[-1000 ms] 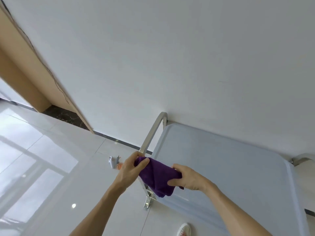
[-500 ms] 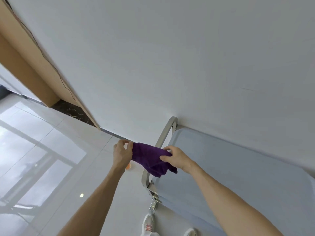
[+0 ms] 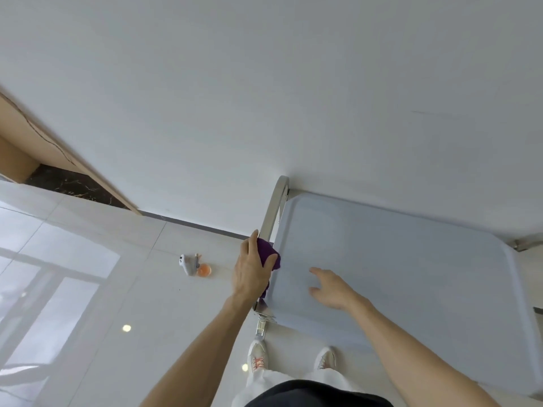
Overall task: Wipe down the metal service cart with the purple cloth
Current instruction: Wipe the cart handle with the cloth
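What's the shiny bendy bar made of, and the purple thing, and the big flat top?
The cart handle looks like brushed steel tube: silvery, with soft streaky glints. The purple cloth, bunched around the handle in the left hand, looks like soft fuzzy fabric, maybe microfibre: matte and crumpled. The cart top is smooth, pale grey-blue and dull; it may be metal or a coated tray, hard to tell.

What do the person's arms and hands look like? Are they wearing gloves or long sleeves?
No gloves and no long sleeves. Both forearms are bare right up to the bottom edge of the picture, and the left hand and right hand are bare too. I can't see any watch, bracelet or ring. The fingernails look short and plain.
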A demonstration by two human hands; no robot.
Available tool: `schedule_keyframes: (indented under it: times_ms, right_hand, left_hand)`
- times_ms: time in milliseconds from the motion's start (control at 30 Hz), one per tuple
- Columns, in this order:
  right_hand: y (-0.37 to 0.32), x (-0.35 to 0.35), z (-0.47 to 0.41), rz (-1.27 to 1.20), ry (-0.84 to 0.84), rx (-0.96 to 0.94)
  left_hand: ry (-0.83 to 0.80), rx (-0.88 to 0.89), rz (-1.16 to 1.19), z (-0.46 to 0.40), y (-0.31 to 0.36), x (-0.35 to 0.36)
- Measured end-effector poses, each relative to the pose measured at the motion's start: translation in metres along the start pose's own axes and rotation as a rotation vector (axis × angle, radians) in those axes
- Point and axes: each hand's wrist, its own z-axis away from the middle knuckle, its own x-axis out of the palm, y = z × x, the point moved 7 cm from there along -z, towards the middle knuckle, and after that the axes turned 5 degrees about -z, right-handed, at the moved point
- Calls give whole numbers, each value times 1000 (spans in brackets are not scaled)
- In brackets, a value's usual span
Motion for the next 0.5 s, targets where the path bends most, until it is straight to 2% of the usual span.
schedule_keyframes:
  times_ms: [100, 233, 367, 500]
  right_hand:
    - [24, 15, -2, 204, -6, 76]
    - [37, 29, -8, 360, 30, 133]
    - [43, 43, -16, 429, 112, 118]
    - [47, 46, -20, 444, 158, 89]
  left_hand:
    - [23, -65, 101, 10, -16, 3]
    - [23, -176, 325, 35, -44, 14]
    - [48, -271, 479, 68, -80, 41]
    - [94, -310, 578, 77, -86, 56]
